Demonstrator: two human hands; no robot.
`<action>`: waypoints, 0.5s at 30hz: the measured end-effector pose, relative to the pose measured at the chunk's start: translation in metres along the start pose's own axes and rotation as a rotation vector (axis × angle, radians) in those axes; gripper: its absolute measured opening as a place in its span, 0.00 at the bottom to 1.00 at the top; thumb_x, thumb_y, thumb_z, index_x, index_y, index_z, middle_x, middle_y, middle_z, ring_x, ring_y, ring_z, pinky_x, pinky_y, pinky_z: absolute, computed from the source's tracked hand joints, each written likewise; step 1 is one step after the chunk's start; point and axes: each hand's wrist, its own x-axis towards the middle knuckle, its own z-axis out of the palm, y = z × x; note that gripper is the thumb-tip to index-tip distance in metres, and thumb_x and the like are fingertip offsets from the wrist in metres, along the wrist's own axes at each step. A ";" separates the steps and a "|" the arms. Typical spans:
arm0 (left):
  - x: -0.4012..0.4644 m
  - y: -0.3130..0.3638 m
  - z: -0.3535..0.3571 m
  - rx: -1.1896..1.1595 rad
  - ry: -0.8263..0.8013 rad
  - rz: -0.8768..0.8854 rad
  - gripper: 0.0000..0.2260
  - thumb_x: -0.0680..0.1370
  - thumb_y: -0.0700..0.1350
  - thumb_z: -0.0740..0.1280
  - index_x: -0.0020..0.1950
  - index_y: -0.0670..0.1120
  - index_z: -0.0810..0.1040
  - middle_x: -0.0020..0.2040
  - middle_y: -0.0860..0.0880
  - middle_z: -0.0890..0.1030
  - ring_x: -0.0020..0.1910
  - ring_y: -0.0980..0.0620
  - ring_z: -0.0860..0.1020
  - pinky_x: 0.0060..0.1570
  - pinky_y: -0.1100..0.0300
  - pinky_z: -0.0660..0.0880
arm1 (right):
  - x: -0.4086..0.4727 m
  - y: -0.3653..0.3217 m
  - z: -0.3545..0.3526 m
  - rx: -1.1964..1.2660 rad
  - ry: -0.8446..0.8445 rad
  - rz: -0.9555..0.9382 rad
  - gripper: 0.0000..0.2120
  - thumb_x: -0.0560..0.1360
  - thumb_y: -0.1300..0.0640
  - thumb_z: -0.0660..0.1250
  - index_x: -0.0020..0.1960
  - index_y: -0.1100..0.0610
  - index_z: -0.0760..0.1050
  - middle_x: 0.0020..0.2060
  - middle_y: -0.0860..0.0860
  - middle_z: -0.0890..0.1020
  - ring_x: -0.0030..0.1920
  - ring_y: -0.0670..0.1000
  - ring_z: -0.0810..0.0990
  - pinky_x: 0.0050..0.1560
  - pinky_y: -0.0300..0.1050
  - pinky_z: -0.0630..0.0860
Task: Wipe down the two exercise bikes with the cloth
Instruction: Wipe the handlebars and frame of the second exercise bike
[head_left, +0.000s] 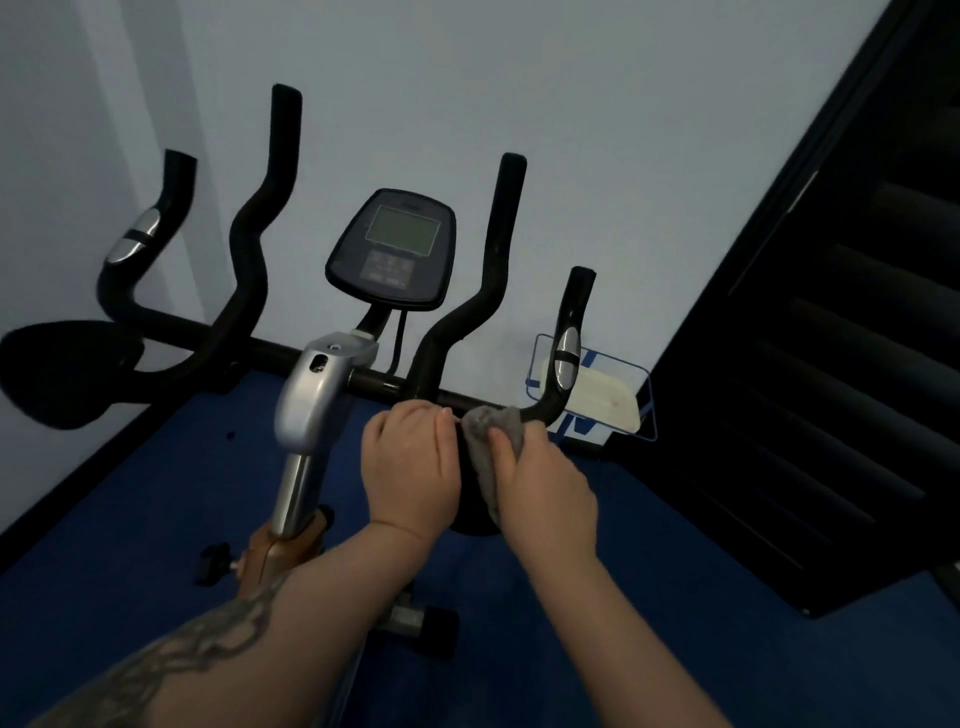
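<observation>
An exercise bike (322, 395) with a silver stem, black handlebars and a console (395, 249) stands in front of me against the wall. A grey cloth (485, 441) is pressed on the right elbow pad under the handlebar. My right hand (545, 488) grips the cloth there. Beside it, my left hand (410, 462) has its fingers curled over the same pad's left edge. The pad itself is mostly hidden by both hands. Only this one bike is in view.
The left elbow pad (67, 369) juts out at the left. A clear blue-edged box (597, 395) holding something pale sits on the blue floor by the wall. A dark slatted panel (831, 364) fills the right side.
</observation>
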 end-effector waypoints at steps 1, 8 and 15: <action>0.000 -0.001 0.001 -0.001 0.000 -0.005 0.20 0.80 0.46 0.50 0.40 0.44 0.80 0.39 0.49 0.80 0.46 0.49 0.79 0.51 0.53 0.68 | -0.004 0.003 0.001 -0.022 0.015 0.021 0.18 0.80 0.37 0.48 0.51 0.49 0.65 0.42 0.47 0.77 0.41 0.49 0.76 0.32 0.45 0.63; 0.001 0.000 0.000 -0.013 0.009 -0.012 0.19 0.80 0.45 0.51 0.39 0.42 0.79 0.38 0.47 0.80 0.45 0.46 0.79 0.50 0.49 0.71 | 0.044 -0.020 -0.016 -0.132 -0.287 -0.209 0.22 0.80 0.55 0.60 0.71 0.51 0.58 0.57 0.56 0.74 0.52 0.58 0.77 0.39 0.50 0.70; -0.001 -0.003 0.001 -0.019 -0.014 0.007 0.21 0.80 0.46 0.50 0.40 0.43 0.80 0.39 0.49 0.79 0.46 0.48 0.78 0.53 0.52 0.67 | 0.002 0.001 -0.003 -0.179 -0.034 -0.003 0.21 0.81 0.38 0.44 0.51 0.53 0.66 0.44 0.51 0.79 0.38 0.50 0.72 0.28 0.45 0.58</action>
